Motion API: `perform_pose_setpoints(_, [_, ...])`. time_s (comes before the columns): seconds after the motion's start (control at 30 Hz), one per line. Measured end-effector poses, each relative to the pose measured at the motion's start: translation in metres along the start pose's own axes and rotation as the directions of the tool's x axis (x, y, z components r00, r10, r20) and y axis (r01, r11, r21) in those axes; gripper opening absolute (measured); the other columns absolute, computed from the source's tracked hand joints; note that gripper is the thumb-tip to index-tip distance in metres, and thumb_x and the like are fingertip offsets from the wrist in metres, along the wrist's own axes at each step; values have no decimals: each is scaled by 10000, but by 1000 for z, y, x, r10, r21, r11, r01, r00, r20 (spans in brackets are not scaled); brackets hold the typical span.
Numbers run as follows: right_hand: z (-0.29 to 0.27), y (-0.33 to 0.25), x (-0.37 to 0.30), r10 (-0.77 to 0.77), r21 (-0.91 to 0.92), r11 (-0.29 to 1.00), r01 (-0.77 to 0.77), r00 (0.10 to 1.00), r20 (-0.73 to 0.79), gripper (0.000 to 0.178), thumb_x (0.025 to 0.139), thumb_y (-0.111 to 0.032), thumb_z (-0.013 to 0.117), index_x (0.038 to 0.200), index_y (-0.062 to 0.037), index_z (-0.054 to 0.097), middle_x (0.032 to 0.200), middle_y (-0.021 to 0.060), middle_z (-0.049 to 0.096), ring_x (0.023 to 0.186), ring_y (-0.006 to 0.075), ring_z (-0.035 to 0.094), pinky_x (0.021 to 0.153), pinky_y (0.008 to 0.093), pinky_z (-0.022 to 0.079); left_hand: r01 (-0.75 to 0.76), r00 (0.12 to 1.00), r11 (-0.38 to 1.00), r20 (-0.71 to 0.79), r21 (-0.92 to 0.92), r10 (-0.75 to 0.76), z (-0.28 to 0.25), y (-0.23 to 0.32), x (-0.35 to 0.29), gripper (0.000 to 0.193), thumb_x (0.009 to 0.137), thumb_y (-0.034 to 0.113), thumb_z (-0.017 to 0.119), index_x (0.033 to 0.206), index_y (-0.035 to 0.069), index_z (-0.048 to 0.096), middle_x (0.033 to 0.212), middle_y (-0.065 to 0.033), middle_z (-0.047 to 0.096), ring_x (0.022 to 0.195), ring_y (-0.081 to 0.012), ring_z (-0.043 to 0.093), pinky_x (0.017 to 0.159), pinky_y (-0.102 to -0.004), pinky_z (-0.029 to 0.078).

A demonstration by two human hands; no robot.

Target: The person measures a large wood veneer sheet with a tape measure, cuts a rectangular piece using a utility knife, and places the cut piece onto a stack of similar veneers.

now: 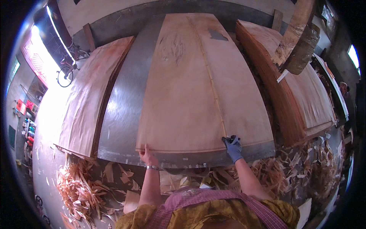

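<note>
A large sheet of wood veneer (pixel 179 99) lies lengthwise over a grey metal-topped table (pixel 126 95). My left hand (pixel 147 156), bare with a metal band at the wrist, is closed on the sheet's near left corner, thumb on top. A narrow pale strip of veneer (pixel 215 95) runs down the right part of the sheet; whether it is loose or part of a seam I cannot tell. At its near end, my right hand (pixel 233 148) in a blue-grey glove with dark fingertips pinches it. Near the far end, a ragged hole (pixel 218 35) shows grey through the sheet.
Stacks of veneer flank the table: a left stack (pixel 91 87) and a thicker right stack (pixel 274 72). A wooden post (pixel 295 42) juts over the right stack. Veneer scraps (pixel 82 191) litter the floor. A bicycle (pixel 68 68) stands by the bright doorway.
</note>
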State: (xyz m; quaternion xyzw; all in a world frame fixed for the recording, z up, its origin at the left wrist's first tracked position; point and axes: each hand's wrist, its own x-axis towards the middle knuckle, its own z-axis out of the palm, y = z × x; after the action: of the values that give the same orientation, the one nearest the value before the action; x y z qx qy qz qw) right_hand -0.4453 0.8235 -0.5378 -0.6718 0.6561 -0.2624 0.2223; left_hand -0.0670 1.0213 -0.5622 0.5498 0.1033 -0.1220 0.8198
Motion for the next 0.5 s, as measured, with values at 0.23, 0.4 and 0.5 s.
perform_pose_setpoints(0.23, [-49, 64, -89, 115, -57, 991, -123, 984, -134, 506, 882, -355, 654, 1210, 12, 536, 1157, 246, 573, 1045, 396, 568, 903, 444, 457, -277, 883, 597, -46, 753, 468, -23, 10, 14, 541, 788, 64, 683, 1282, 48, 462, 1146, -127, 534, 959, -269, 569, 791, -355, 485])
perform_pose_setpoints(0.4, [-65, 203, -218, -26, -591, 803, 74, 996, 88, 358, 960, -246, 510, 1226, -8, 535, 1149, 256, 569, 1000, 418, 573, 859, 485, 468, -895, 442, -38, 896, 444, 45, 28, 16, -95, 622, 764, 193, 691, 1342, 135, 466, 1387, -126, 465, 1259, -313, 445, 1055, -473, 308])
perform_pose_setpoints(0.5, [-90, 238, -285, -109, -545, 815, 197, 976, 189, 273, 916, -197, 501, 1114, -32, 591, 1114, 257, 597, 824, 391, 599, 740, 464, 494, -979, 68, -200, 984, 34, -163, 33, -6, -139, 668, 819, 292, 651, 1428, 179, 402, 1455, -125, 412, 1280, -303, 442, 1048, -476, 318])
